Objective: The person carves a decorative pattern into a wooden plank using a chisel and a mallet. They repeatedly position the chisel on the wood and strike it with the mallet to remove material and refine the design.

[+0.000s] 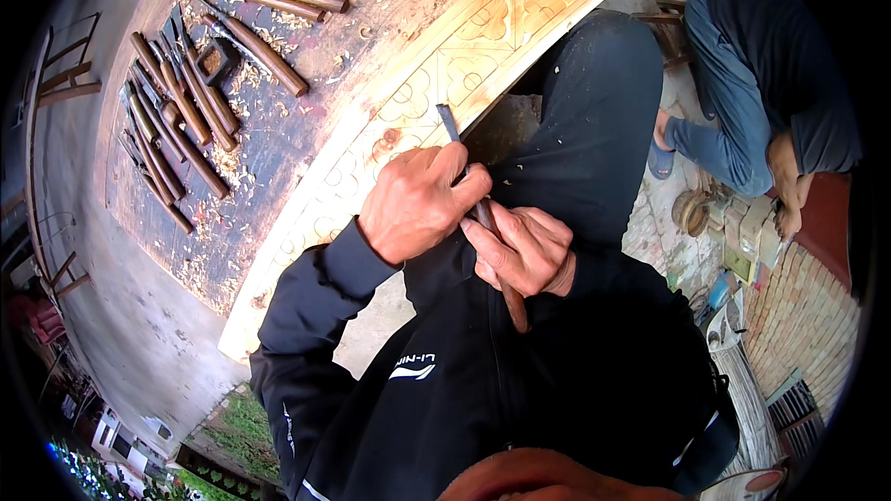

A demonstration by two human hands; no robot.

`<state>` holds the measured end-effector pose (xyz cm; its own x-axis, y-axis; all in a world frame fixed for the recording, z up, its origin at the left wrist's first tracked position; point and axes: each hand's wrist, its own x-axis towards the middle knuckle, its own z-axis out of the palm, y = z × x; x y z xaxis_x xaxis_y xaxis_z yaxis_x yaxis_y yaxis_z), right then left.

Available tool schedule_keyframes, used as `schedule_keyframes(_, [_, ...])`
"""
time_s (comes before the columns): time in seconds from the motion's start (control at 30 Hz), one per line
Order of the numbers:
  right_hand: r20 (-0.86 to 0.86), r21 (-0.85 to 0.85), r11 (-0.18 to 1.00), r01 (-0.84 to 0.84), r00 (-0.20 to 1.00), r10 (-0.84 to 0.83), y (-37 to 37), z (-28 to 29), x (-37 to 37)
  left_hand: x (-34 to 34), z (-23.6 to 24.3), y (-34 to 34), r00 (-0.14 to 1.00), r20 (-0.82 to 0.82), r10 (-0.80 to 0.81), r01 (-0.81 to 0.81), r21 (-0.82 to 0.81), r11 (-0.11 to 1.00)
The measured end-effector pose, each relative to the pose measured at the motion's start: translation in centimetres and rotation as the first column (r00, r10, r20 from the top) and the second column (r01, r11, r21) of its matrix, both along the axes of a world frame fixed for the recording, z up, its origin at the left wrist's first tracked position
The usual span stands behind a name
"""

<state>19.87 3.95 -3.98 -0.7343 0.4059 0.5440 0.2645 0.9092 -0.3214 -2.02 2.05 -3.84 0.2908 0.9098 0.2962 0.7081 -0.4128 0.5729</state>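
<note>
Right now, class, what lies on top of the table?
Wood-handled tools, shavings, a dark square piece and, along the near side, a patterned plank. The table surface directly beneath them is covered and cannot be seen.

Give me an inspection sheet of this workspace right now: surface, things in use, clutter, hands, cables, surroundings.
Surface: wooden table, worn and stained.
Things in use: wood-handled chisel; pale board with patterns marked on it. Whether the blade touches it is unclear.
Clutter: wood shavings scattered among spare tools.
Hands: left hand grips the chisel near its blade; right hand holds its handle.
Cables: nothing seen around the hands.
Surroundings: another person at the right.
</note>
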Motion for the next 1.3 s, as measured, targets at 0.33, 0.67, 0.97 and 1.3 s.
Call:
schedule_keyframes(0.33, [0.015,-0.042,0.999,-0.016,1.000,0.017,-0.1,-0.1,-0.1,-0.2,0.3,0.1,1.000,-0.018,-0.023,0.022,-0.016,1.000])
schedule_keyframes(0.67, [0.029,-0.056,0.997,-0.048,0.998,0.049,0.0,0.1,0.0,-0.1,0.4,0.0,1.000,0.004,-0.029,0.029,-0.048,0.998])
schedule_keyframes(0.97, [0.019,-0.044,0.998,-0.034,0.999,0.034,-0.1,-0.5,-0.3,0.1,0.4,0.0,1.000,0.015,0.023,-0.022,-0.041,0.999])
schedule_keyframes(1.3, [-0.040,-0.075,0.997,0.010,0.999,-0.013,0.3,0.6,-0.8,0.0,0.1,0.0,0.999,0.029,0.043,-0.043,0.008,0.999])
